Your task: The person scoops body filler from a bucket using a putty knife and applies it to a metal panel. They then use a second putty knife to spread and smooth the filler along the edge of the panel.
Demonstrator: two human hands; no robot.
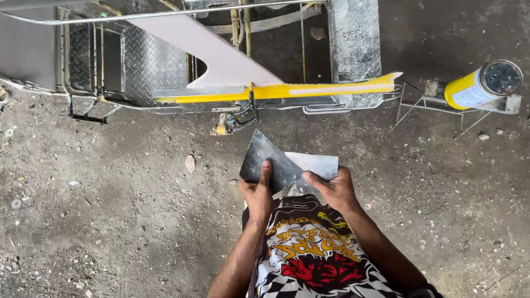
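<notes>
My left hand [256,194] grips a dark, smeared flat metal blade [266,161], thumb pressed on its face. My right hand [333,187] holds a second, lighter grey flat blade [317,164] that lies under and across the dark one. The two blades overlap in front of my body, above the dirt floor. Both hands are close together, just below a yellow-edged vehicle frame [309,89].
A metal vehicle body with checker-plate panels [152,63], a grey filled panel [212,52] and thin bars stands ahead. A yellow tin can [483,84] rests on a wire stand at the right. Gravelly dirt floor [110,209] spreads to the left and right.
</notes>
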